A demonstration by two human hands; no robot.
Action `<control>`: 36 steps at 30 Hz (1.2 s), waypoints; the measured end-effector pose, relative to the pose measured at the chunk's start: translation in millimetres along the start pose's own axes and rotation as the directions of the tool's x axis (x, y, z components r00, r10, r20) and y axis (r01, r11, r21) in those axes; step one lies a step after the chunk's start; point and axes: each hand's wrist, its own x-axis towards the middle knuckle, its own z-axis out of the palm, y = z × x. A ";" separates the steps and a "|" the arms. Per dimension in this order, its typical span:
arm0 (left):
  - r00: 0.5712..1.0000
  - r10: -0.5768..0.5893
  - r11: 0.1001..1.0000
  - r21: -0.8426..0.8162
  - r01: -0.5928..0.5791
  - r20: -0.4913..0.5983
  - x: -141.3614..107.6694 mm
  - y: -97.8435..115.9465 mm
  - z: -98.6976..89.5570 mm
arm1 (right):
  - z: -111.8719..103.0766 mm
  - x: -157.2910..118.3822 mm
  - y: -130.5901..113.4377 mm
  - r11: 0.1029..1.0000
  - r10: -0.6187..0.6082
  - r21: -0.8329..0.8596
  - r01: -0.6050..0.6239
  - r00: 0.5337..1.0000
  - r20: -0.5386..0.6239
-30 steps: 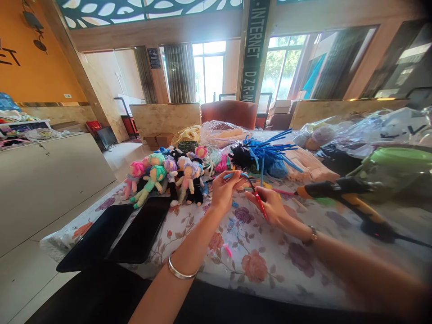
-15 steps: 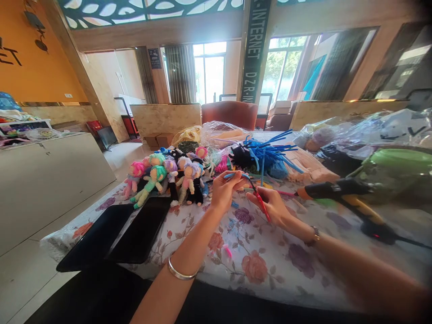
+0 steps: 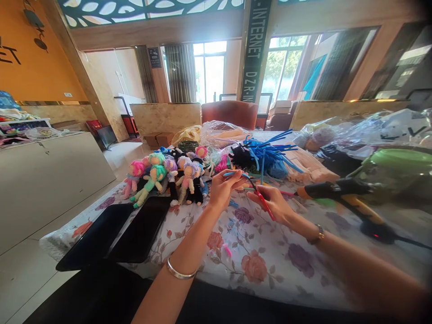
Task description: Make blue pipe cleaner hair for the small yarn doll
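My left hand [image 3: 224, 191] pinches a light blue strip [image 3: 232, 174] over the flowered tablecloth [image 3: 202, 234]. In my right hand [image 3: 270, 202] are red-handled scissors [image 3: 265, 203], their dark blades pointing up and left to the blue strip's right end. Whether the blades touch the strip is too small to tell. Left of my hands stands a group of small crocheted dolls [image 3: 157, 177] with pink, green and purple hair. Behind my hands lies a bundle of blue fuzzy stems [image 3: 266, 155].
Two black flat trays [image 3: 141, 229] lie at the table's left front. A black and orange glue gun [image 3: 347, 193] with a red light lies right of my right hand. Plastic bags [image 3: 381, 130] and a green container [image 3: 398, 171] are at the right.
The scissors' red handles and my right hand have shifted slightly right and down. My left hand has barely moved and still pinches the blue strip.
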 end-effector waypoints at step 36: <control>1.000 0.011 0.997 0.081 -0.013 0.025 2.3 -3.7 -3.7 | -13.1 7.4 9.5 0.997 -0.059 -0.049 0.065 0.992 0.109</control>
